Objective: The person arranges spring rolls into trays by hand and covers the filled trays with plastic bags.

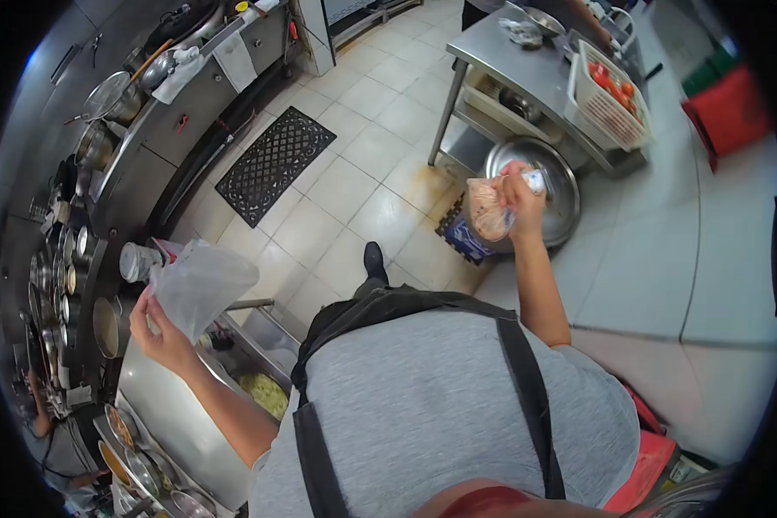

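Note:
My left hand (162,338) pinches the edge of a thin translucent plastic bag (200,287), which hangs loosely above the corner of the steel counter (157,380). Just beyond that bag stands a white-topped container (136,261). Out to the right, my right hand (525,207) is closed around the gathered neck of a small clear bag (489,214) with pale orange-pink food inside; the exact food is unclear. Below and behind this hand lies a wide, shiny steel basin (565,194).
A steel table (501,43) at upper right bears a white basket (589,112) of tomatoes (611,85); a person's arm (589,19) is behind it. Pots line the stove counter at left, near another person (71,449). A black mat (276,164) lies on the tiled floor (354,177).

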`<state>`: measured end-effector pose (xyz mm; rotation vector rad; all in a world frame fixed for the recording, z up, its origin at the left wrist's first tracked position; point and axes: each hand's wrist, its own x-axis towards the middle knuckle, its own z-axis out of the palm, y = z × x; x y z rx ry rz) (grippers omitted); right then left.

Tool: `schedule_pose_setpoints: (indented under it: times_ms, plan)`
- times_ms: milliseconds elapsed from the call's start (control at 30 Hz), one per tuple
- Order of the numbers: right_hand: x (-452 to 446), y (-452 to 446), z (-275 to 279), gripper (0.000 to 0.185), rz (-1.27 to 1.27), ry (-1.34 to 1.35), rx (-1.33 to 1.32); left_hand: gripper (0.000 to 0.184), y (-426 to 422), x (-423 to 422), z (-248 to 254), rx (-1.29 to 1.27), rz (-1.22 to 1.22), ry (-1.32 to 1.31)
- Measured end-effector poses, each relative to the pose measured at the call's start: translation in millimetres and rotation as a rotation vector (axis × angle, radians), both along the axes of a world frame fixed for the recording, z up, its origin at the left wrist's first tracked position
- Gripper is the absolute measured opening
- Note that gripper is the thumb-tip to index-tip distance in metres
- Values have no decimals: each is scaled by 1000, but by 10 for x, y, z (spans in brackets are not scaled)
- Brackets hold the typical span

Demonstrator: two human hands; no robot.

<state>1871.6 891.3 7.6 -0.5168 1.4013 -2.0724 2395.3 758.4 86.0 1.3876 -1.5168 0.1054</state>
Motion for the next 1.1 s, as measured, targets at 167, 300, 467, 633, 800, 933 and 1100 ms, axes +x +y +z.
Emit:
schedule_pose_setpoints:
  times_ms: [167,300,467,633,800,933,1100]
  plan:
    - [-652,-944,266,29,-99,-15,68,13,-1606,-1055,110,63,-216,-113]
    - [-1438,-1285,104,19,15,48,-139,11,-2939,-2297,156,47,-442,-30]
    - [-2451,-1548,-253,24,-210,-56,-148,14,-4551,-3783,-83,159,-705,-144]
    - [-3652,-2612,-413,35,-8,-100,-377,24,-5713,-4343,-1639,603,-734,-466]
    - [-4309,-4797,345,25,-196,-370,-361,36,-5708,-2989,-3447,1597,-495,-981]
    - [-5228,-6357,195,31,208,-433,-585,33,-5775,-2689,-3146,1840,-271,-908]
    - [-6362,-8365,-866,19,-4,-385,-193,30,-6541,-3215,-3051,1853,-204,-803]
